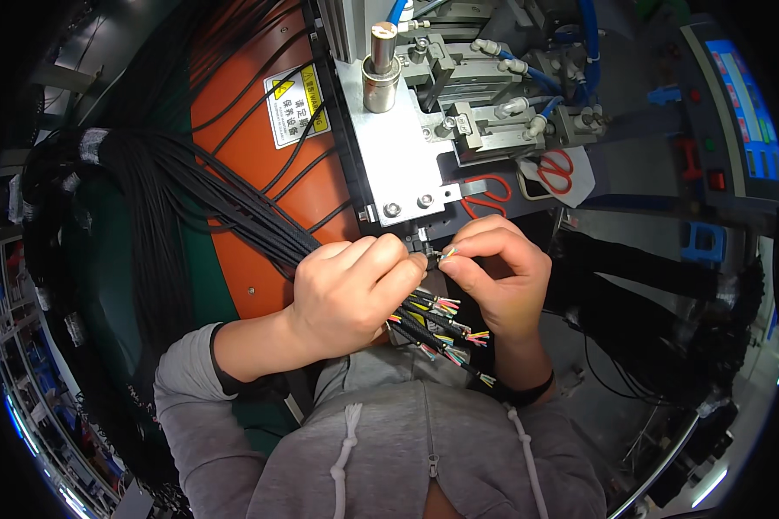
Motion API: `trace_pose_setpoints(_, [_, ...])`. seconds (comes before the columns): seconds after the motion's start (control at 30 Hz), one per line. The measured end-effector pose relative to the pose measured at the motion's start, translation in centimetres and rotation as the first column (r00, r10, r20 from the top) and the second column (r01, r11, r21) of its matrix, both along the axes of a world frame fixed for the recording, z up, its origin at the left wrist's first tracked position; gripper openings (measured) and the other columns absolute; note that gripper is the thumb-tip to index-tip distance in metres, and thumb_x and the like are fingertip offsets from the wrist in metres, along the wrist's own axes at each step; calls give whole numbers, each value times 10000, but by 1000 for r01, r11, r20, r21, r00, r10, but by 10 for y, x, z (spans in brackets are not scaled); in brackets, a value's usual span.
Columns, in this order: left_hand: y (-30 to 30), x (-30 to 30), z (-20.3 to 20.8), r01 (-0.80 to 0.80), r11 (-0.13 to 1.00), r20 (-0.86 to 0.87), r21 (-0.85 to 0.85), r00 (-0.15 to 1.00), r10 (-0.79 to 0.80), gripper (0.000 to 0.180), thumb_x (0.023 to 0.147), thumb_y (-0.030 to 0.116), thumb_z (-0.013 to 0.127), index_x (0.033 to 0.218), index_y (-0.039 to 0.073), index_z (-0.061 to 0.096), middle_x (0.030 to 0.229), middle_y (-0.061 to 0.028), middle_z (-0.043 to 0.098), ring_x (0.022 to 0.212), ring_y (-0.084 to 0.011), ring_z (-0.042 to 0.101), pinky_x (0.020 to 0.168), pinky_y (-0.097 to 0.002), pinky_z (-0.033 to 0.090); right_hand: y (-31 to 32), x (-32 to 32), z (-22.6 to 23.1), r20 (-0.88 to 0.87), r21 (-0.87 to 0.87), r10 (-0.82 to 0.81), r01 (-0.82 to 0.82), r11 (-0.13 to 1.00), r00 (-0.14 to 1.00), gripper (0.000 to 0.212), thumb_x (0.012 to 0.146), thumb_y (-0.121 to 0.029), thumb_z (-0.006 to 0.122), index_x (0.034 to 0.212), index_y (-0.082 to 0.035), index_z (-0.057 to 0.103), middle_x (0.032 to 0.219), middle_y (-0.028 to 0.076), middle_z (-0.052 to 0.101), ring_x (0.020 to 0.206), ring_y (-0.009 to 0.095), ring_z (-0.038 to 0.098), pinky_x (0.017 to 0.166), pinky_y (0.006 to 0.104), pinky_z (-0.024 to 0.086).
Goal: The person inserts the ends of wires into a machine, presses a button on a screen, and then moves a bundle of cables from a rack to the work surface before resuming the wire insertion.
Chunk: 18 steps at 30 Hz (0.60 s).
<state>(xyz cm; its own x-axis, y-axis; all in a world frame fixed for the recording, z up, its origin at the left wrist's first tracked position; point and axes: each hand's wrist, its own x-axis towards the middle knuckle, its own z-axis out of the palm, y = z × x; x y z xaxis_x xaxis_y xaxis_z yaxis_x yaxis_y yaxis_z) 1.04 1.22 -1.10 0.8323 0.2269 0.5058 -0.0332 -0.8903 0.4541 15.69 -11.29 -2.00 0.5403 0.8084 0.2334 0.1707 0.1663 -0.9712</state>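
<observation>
My left hand (350, 290) is closed on a black cable, just below the front edge of a metal machine plate (389, 147). Under that hand hangs a bunch of black cables (433, 333) whose stripped ends fan out in coloured wires (478, 337). Thumb and index finger of my right hand (502, 272) pinch short coloured wires (447, 254) at the cable's end, close to a small dark fixture (424, 246) beneath the plate. The two hands are a small gap apart. The exact grip inside my left fist is hidden.
A thick bundle of black cables (173, 164) runs over the orange panel (234, 190) at left. Red-handled scissors (489, 195) and another red-handled pair (555, 171) lie right of the plate. Pneumatic cylinders (493, 78) with blue hoses stand behind. A screen (744, 112) is at far right.
</observation>
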Motion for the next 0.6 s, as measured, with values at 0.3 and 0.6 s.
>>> trace_pose_setpoints(0.3, [-1, 1, 6, -39, 996, -31, 83, 999, 42, 199, 694, 142, 635, 879, 71, 644, 745, -5, 491, 600, -127, 539, 478, -268, 373, 7, 1, 9, 518, -10, -54, 69, 998, 854, 167, 720, -1, 743, 796, -28, 596, 774, 71, 604, 703, 198, 579, 642, 310, 464])
trace_pose_setpoints(0.6, [-4, -2, 3, -23, 994, -85, 109, 996, 32, 371, 655, 221, 695, 966, 17, 687, 758, -19, 560, 608, -151, 570, 492, -282, 407, -3, 0, -7, 251, -90, -81, 107, 990, 964, 129, 743, 31, 732, 779, 8, 611, 773, 86, 612, 717, 183, 589, 657, 284, 461])
